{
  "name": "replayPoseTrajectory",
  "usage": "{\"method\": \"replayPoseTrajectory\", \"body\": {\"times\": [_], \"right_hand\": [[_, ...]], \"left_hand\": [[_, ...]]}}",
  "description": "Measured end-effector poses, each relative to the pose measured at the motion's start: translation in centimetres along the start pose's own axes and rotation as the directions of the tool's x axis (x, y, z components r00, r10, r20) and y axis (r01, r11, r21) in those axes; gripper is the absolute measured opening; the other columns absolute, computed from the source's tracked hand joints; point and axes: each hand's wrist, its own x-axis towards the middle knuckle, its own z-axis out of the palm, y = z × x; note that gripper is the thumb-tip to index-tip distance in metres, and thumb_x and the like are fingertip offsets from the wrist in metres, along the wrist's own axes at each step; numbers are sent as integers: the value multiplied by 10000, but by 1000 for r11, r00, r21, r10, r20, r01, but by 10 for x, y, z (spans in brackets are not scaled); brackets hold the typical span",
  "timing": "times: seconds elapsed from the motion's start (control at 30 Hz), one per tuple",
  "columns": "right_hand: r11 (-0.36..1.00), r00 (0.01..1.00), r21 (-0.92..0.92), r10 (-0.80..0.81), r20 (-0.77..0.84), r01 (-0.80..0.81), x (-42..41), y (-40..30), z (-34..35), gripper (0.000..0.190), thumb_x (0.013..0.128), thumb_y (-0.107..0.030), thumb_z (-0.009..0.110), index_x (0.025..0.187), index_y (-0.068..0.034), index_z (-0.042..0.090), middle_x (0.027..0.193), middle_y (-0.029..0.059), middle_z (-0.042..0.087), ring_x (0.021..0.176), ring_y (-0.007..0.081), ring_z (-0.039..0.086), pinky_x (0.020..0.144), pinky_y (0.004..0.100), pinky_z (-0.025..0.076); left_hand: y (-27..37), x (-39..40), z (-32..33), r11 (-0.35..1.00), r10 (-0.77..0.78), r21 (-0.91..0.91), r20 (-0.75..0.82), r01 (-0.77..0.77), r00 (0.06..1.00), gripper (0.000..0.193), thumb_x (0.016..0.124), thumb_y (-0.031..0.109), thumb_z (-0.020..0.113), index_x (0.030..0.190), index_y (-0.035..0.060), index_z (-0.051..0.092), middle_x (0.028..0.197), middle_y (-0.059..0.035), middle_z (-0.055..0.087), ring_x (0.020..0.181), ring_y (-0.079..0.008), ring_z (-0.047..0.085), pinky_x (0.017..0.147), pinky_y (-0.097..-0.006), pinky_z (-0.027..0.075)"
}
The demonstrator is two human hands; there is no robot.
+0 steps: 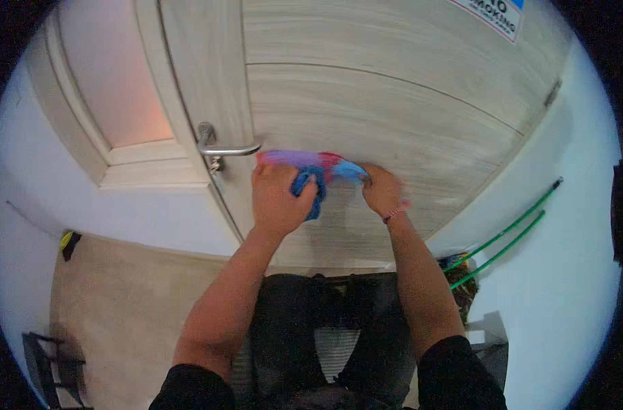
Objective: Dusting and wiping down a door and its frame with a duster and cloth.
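A multicoloured cloth [296, 158] in purple, red and light blue is stretched between my two hands, in front of a pale wood-grain door [388, 113]. My left hand [274, 200] grips its left end and also holds a bunched dark blue cloth [317, 197] by the thumb. The right end of the multicoloured cloth is pinched in my right hand [383, 188], which is slightly blurred. Just above my left hand is the metal lever handle [234, 150] of the door. Whether the cloth touches the door I cannot tell.
Green-handled poles [506, 233] lean on the white wall at right, above brown bristles [462, 294]. A frosted window [116, 77] is left of the door. A dark rack or chair [57, 369] stands lower left. A yellow-and-black item [69, 243] sits by the left wall.
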Motion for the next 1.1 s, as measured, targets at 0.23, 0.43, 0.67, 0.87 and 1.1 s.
{"method": "replayPoseTrajectory", "body": {"times": [0.23, 0.43, 0.67, 0.87, 1.1], "right_hand": [[681, 718, 636, 640, -275, -364, 8, 15, -15, 281, 944, -180, 445, 1162, -7, 482, 994, 236, 628, 897, 433, 601, 786, 479, 469], [728, 744, 432, 645, -171, -532, 5, 51, -33, 245, 962, -198, 425, 1100, -1, 468, 888, 239, 624, 786, 446, 602, 751, 516, 458], [827, 815, 360, 529, -238, -432, -4, 40, -42, 283, 948, -184, 423, 1118, 39, 457, 953, 265, 569, 897, 441, 549, 812, 512, 423], [993, 801, -109, -106, -589, 51, 10, 38, -59, 273, 993, -255, 393, 1168, -53, 448, 845, 178, 582, 704, 370, 589, 636, 439, 495], [463, 627, 826, 758, -181, -321, 12, 61, -79, 198, 993, -282, 433, 918, -101, 454, 635, 8, 432, 514, 134, 473, 447, 316, 422]], "left_hand": [[3, -2, 2, 997, -70, -29, -51, 68, 996, 231, 728, 244, 655, 697, 33, 567, 702, -143, 574, 757, -358, 537, 846, -467, 399], [4, -1, 1, 994, -111, -1, 1, 111, 994, 232, 722, 200, 670, 657, 29, 527, 686, -140, 563, 745, -353, 534, 851, -473, 403], [1, 2, 2, 998, -65, 14, -47, 65, 997, 226, 745, 208, 672, 706, 27, 541, 728, -137, 572, 789, -352, 545, 977, -498, 358], [3, 1, 1, 993, -111, 22, -55, 113, 992, 242, 746, 208, 677, 674, 23, 538, 703, -153, 562, 764, -362, 538, 870, -480, 391], [-1, 4, 3, 984, -178, -21, -7, 178, 984, 267, 739, 209, 687, 663, 7, 530, 700, -167, 561, 752, -366, 532, 790, -463, 408]]}}
